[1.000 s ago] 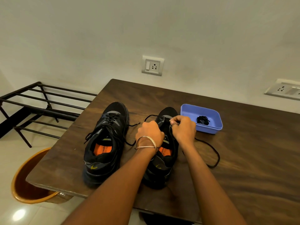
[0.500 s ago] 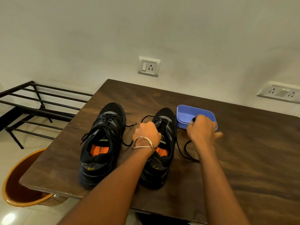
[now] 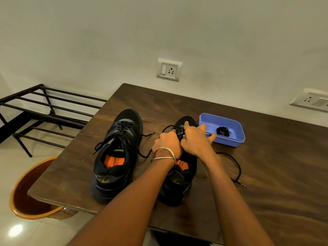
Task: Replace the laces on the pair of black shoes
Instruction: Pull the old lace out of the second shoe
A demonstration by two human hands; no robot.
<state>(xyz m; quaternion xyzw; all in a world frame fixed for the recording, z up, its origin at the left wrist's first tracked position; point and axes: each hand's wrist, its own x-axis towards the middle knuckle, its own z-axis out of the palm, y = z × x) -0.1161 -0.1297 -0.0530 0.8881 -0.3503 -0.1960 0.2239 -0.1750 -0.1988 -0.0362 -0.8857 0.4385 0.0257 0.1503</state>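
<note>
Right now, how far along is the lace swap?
Done, apparently: the left shoe is laced, ends untied. In hand: both hands, left hand and right hand, work a lace at the right shoe's toe end; its tail trails across the table. Left: finish this shoe, tie both. A lace bundle sits in the blue tray.

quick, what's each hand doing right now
Left hand: curled, gripping the front of the right shoe.
Right hand: fingers pinching the lace at that shoe's eyelets.

Right shoe (image 3: 184, 176) lacing behind hands (image 3: 182, 141)
</note>
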